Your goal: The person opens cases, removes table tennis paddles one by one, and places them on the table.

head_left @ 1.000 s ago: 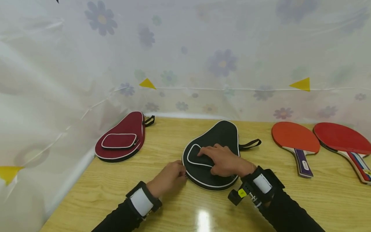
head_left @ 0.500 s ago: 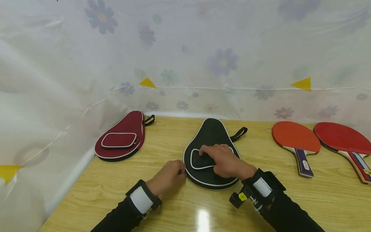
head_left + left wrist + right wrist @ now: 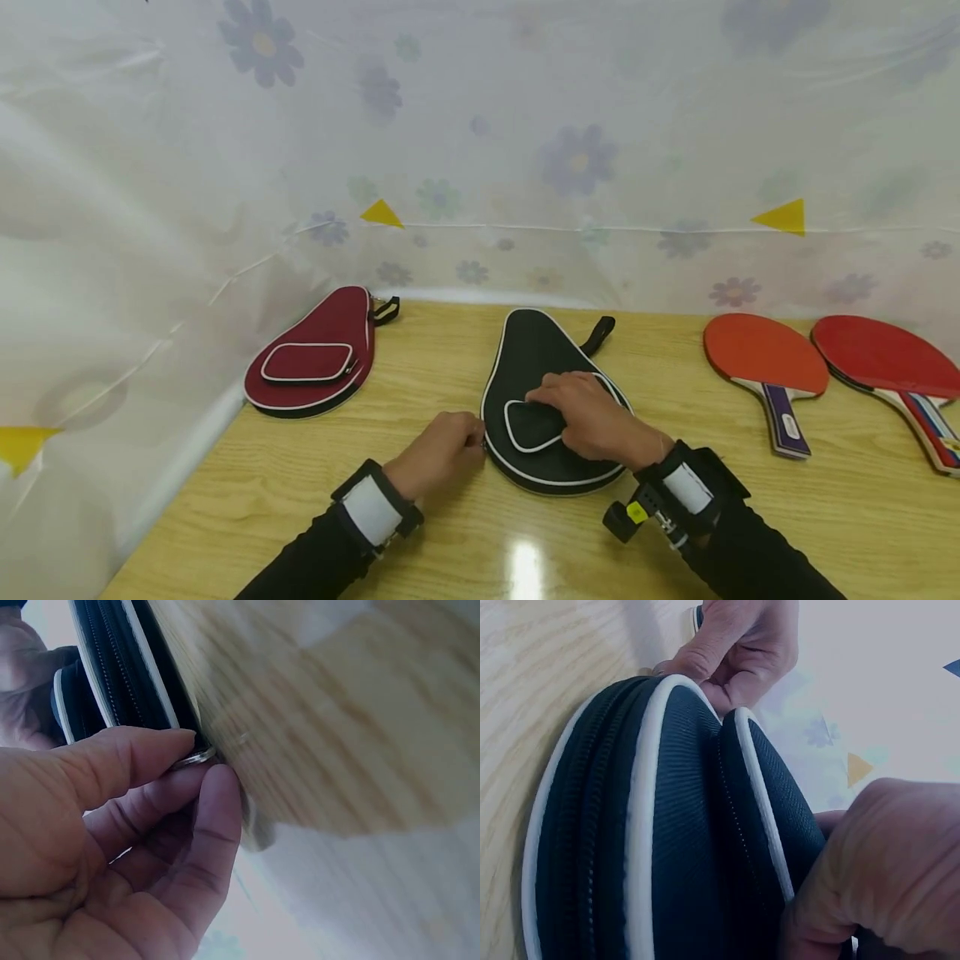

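A black table tennis bat case (image 3: pixel 528 350) with white piping lies on the table, narrow end away from me. My left hand (image 3: pixel 442 454) is at its lower left edge. In the left wrist view, the thumb and fingers pinch a metal zipper pull (image 3: pixel 196 757) beside the case's zipper (image 3: pixel 112 667). My right hand (image 3: pixel 600 421) is on the case's front pocket (image 3: pixel 531 427), its fingers curled over it. The right wrist view has the thumb and fingers gripping that raised pocket (image 3: pixel 769 787); the fingertips are partly hidden. The case's zipper looks closed along the visible side.
A dark red bat case (image 3: pixel 315 358) lies at the left by the curtain. Two table tennis bats, one orange-red (image 3: pixel 765 354) and one red (image 3: pixel 885 354), lie at the right. A floral plastic curtain (image 3: pixel 480 150) stands behind the wooden table (image 3: pixel 450 550).
The black case has turned anticlockwise, its narrow end and wrist strap swinging left. My right hand has shifted slightly right with the pocket; my left hand stays at the zipper pull.
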Available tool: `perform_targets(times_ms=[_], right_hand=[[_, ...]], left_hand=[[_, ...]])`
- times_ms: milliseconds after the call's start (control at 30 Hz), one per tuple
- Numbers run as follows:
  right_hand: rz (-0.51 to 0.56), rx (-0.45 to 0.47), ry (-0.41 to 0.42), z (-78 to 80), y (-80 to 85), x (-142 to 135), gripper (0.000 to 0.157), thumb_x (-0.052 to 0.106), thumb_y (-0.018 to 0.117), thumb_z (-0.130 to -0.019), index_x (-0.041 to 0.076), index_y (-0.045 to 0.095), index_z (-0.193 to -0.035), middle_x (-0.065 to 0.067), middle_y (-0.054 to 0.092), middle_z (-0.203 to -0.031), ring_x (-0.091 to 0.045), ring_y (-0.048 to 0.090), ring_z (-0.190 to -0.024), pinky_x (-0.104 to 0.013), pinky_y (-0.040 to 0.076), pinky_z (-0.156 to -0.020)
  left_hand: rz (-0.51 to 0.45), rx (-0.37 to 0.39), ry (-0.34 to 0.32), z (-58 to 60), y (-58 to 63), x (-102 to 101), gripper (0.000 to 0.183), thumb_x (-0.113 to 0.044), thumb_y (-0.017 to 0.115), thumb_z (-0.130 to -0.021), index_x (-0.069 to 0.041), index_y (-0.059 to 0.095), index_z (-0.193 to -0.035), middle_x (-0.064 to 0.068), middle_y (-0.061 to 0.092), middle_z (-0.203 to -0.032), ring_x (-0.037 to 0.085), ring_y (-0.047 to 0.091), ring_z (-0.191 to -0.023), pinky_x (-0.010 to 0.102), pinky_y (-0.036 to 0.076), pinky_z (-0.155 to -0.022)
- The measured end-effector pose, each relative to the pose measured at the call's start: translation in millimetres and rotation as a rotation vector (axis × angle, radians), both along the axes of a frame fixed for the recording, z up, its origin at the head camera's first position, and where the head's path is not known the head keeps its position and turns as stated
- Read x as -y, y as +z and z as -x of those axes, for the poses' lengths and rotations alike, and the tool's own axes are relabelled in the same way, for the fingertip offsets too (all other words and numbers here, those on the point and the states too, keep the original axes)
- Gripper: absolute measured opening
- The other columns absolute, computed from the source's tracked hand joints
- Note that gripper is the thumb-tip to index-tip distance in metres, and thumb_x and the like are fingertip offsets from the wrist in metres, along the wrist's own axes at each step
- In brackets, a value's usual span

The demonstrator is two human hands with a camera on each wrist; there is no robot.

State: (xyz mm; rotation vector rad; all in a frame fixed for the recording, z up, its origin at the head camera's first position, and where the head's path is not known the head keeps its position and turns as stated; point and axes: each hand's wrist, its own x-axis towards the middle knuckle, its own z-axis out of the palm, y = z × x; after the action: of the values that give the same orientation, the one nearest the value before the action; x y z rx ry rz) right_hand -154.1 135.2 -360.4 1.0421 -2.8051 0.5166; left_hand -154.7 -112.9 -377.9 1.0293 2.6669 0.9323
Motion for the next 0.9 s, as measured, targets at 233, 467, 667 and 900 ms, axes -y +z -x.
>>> perform_targets(times_ms=[233, 467, 667, 900], right_hand=[[-0.003, -0.090, 0.053, 2.4, -2.6, -4, 0.059, -0.026, 0.057, -0.064, 0.005, 0.075, -0.111, -0.001, 0.060, -0.093, -0.025, 0.063, -0.095, -0.051, 0.046, -0.094], [0.029, -0.093, 0.112, 2.8, -8.1, -10, 0.062, -0.031, 0.054, -0.062, 0.011, 0.079, -0.101, -0.001, 0.064, -0.095, -0.026, 0.061, -0.098, -0.053, 0.041, -0.103], [0.038, -0.071, 0.113, -0.7, -3.8, -14, 0.067, -0.031, 0.053, -0.061, 0.011, 0.078, -0.107, -0.006, 0.066, -0.105, -0.029, 0.060, -0.104, -0.051, 0.041, -0.104], [0.128, -0.085, -0.193, -32.2, 8.4, 3, 0.042, -0.013, 0.061, -0.084, 0.009, 0.075, -0.117, -0.020, 0.061, -0.120, -0.042, 0.057, -0.109, -0.055, 0.049, -0.085]], left_hand=[[0.018, -0.024, 0.007, 3.2, -1.2, -1, 0.028, 0.011, 0.065, -0.082, -0.005, 0.052, -0.062, -0.008, 0.040, -0.064, 0.004, 0.038, -0.060, 0.020, 0.030, -0.055], [0.040, -0.047, 0.092, 12.5, -1.4, 3, 0.024, 0.013, 0.063, -0.079, -0.002, 0.053, -0.063, -0.008, 0.038, -0.061, 0.007, 0.038, -0.057, 0.021, 0.029, -0.053], [0.055, -0.070, 0.052, 15.7, 2.7, 4, 0.024, 0.013, 0.063, -0.078, -0.002, 0.054, -0.062, -0.008, 0.040, -0.062, 0.007, 0.039, -0.058, 0.021, 0.030, -0.054], [0.081, -0.093, 0.015, 17.2, 3.7, 2, 0.025, 0.012, 0.065, -0.079, -0.002, 0.053, -0.063, -0.008, 0.040, -0.063, 0.006, 0.039, -0.059, 0.020, 0.030, -0.053]])
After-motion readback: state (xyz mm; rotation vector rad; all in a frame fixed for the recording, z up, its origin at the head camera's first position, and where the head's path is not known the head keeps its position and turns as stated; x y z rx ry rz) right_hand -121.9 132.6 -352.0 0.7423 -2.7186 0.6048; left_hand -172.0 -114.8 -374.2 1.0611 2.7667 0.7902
